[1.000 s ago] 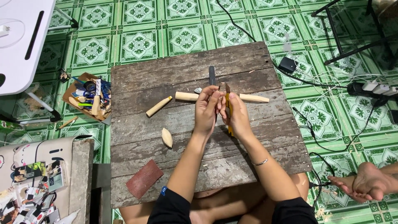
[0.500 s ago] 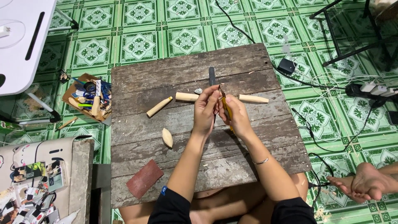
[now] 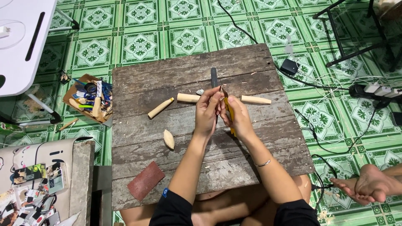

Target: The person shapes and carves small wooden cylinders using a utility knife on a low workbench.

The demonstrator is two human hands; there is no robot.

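The weathered plank board (image 3: 197, 167) filled the middle of the view, its far edge at twelve o'clock and its near edge over the person's lap at six. Bare wood lay open toward its four o'clock corner and along the far planks; past every edge ran green patterned floor tiles (image 3: 142, 42).

At nine o'clock off the board sat an open cardboard box (image 3: 71, 95) of mixed tools and pens. At seven o'clock a flat case (image 3: 29, 175) covered with many small coloured stickers lay on a grey block. A white table (image 3: 21, 37) cut the ten o'clock corner. At two o'clock a small black adapter (image 3: 289, 66) and tangled cables (image 3: 326, 121) lay on the tiles, with a white power strip (image 3: 377, 88) at three.

Both hands met near the board's centre. The left hand (image 3: 207, 115) was closed around a small workpiece (image 3: 219, 104), mostly hidden by the fingers. The right hand (image 3: 240, 119) gripped a yellow-handled knife (image 3: 229, 115), touching the left. A long wooden dowel (image 3: 255, 99) lay across just beyond them at twelve o'clock, under a dark flat bar (image 3: 214, 77). At nine o'clock of the hands lay a short wooden peg (image 3: 160, 108); at eight, a pale carved piece (image 3: 168, 139); at seven, a reddish sandpaper sheet (image 3: 145, 181).
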